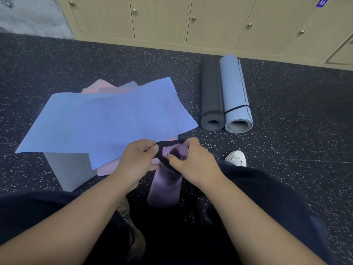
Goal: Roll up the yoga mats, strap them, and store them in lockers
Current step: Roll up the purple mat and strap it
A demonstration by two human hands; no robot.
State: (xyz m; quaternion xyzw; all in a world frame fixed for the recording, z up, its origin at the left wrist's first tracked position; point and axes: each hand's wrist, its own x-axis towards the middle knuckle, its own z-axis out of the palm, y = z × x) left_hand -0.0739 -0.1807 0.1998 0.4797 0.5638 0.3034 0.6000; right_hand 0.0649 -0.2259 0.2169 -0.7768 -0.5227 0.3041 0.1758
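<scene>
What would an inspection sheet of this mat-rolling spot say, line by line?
Surface: dark speckled floor.
Job's things: rolled purple mat stands on end between the person's legs; a black strap is stretched over its top end. Rolled grey mat and rolled pale blue mat lie side by side; the blue one has a strap on.
Clutter: blue mat lies unrolled on a loose pile of other mats.
Grippers: left hand and right hand both pinch the strap.
Cables: nothing seen.
Surroundings: closed lockers along the wall; a white shoe.
</scene>
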